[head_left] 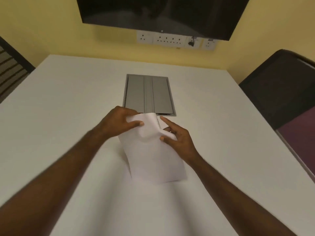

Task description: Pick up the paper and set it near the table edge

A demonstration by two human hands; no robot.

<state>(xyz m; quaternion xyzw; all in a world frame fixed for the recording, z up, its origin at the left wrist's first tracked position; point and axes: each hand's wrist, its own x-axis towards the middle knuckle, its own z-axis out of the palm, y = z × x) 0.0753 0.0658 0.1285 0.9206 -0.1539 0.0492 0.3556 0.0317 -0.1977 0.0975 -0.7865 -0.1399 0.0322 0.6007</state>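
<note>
A yellow-painted wall (pixel 51 31) closes the far side of the room, with a black flat wall-mounted screen (pixel 158 12) hanging on it and a row of white wall sockets (pixel 172 40) just beneath the screen. In front of the wall stands a broad white rectangular table (pixel 68 116), whose far edge runs close along the wall and whose left and right edges slope outward toward the viewer. Wide bare tabletop lies on both sides of the arms. A dark mesh-backed chair (pixel 279 89) stands at the right edge, and a striped dark chair back (pixel 10 70) shows at the left edge.

Set flush into the middle of the table is a grey rectangular metal cable hatch (pixel 148 94), its flaps closed, so whatever it holds cannot be seen.

Just nearer than the hatch lies a white sheet of paper (pixel 153 155). Its near end rests on the table, while its far end is lifted and curled over.

Both forearms reach forward from the lower corners. The left hand (pixel 119 123) pinches the paper's raised far-left corner between thumb and curled fingers. The right hand (pixel 177 135) grips the far-right edge with its thumb pressed on top, its forefinger stretched out straight toward the hatch.
</note>
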